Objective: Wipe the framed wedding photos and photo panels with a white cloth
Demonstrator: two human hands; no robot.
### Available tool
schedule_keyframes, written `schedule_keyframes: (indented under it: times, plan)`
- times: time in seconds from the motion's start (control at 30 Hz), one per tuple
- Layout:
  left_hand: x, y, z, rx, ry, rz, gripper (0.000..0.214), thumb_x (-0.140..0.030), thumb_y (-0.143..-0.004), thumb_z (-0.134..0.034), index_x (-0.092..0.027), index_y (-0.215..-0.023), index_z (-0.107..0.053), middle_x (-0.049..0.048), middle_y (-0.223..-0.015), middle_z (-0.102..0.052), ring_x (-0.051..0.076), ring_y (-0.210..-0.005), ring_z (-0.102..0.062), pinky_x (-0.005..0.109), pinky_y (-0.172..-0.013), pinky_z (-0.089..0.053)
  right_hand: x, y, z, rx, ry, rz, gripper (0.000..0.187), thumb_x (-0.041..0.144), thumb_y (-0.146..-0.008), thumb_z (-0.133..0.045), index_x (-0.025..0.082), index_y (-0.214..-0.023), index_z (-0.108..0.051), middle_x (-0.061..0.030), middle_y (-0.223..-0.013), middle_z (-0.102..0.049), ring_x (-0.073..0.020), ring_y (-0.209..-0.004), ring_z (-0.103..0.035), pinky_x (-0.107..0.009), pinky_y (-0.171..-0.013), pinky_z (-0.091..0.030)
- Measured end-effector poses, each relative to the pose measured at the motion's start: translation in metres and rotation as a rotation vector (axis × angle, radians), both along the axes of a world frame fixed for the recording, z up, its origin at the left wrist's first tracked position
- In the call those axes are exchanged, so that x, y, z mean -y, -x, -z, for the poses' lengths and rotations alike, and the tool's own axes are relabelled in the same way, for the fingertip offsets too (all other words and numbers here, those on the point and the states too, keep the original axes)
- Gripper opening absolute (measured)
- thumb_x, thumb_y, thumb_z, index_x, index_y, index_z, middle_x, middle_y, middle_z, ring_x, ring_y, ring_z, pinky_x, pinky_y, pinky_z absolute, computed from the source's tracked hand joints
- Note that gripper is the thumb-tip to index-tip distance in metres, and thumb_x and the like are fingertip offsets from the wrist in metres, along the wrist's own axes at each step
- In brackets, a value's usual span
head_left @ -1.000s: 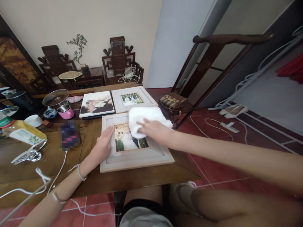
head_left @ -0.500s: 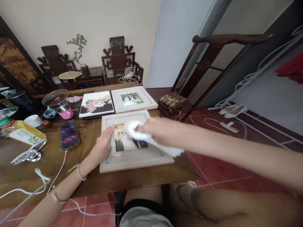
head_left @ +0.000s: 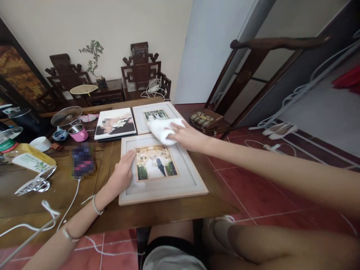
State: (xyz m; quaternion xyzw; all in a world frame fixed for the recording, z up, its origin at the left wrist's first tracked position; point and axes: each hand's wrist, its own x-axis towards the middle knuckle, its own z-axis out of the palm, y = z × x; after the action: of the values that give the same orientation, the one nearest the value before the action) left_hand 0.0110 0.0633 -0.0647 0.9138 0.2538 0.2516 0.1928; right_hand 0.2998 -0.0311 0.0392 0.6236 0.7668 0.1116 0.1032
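A pale picture frame (head_left: 185, 180) with a wedding photo lies flat on the wooden table (head_left: 157, 215) in front of me. My left hand (head_left: 122, 176) rests flat on its left border, fingers stretched out. My right hand (head_left: 185, 135) presses a white cloth (head_left: 161, 129) against the frame's far right corner, fingers curled over it. A second framed photo (head_left: 140, 118) lies just beyond, partly under the cloth. A frameless photo print (head_left: 114, 123) sits to its left.
On the table's left stand a pink cup (head_left: 78, 133), a small fan (head_left: 66, 116), a white bowl (head_left: 41, 143), a yellow packet (head_left: 30, 159) and white cables (head_left: 47, 213). Carved wooden chairs (head_left: 142, 71) line the back wall. A brown bag (head_left: 204, 120) lies on the red floor.
My right hand has swept the cloth off the photo glass, up and away to the frame's far right corner. The left hand has stayed put.
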Motion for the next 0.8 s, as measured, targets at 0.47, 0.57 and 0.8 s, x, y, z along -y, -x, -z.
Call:
schedule_keyframes:
  times: [0.47,0.57,0.8]
  plan:
    - [0.005,-0.004,-0.006,-0.019,0.008,-0.05,0.062,0.001,-0.081,-0.033,-0.011,-0.14,-0.047,0.0168,-0.147,-0.046,0.026,-0.14,-0.038,0.053,-0.117,-0.03,0.041,0.069,-0.01,-0.117,0.355,0.096,0.035,0.002,-0.079,-0.051,0.009,-0.109,-0.069,-0.0228,-0.132,-0.055,-0.0396,-0.126,-0.047,-0.048,-0.091,-0.047]
    - [0.004,-0.004,-0.005,-0.01,-0.009,-0.039,0.062,0.0,-0.08,-0.034,-0.011,-0.14,-0.047,0.0175,-0.146,-0.047,0.027,-0.14,-0.039,0.053,-0.116,-0.031,0.068,0.093,-0.041,-0.192,0.637,0.065,0.029,0.0,-0.081,-0.049,0.008,-0.098,-0.071,-0.0185,-0.1,-0.069,-0.0295,-0.095,-0.065,-0.036,-0.077,-0.05]
    - [0.005,-0.003,-0.006,-0.024,-0.004,-0.035,0.064,0.0,-0.08,-0.034,-0.012,-0.141,-0.046,0.0169,-0.147,-0.046,0.027,-0.141,-0.037,0.054,-0.116,-0.03,0.086,0.107,-0.054,-0.289,0.605,0.019,0.036,-0.007,-0.076,-0.052,0.013,-0.098,-0.071,-0.0139,-0.105,-0.07,-0.0258,-0.092,-0.067,-0.031,-0.073,-0.05]
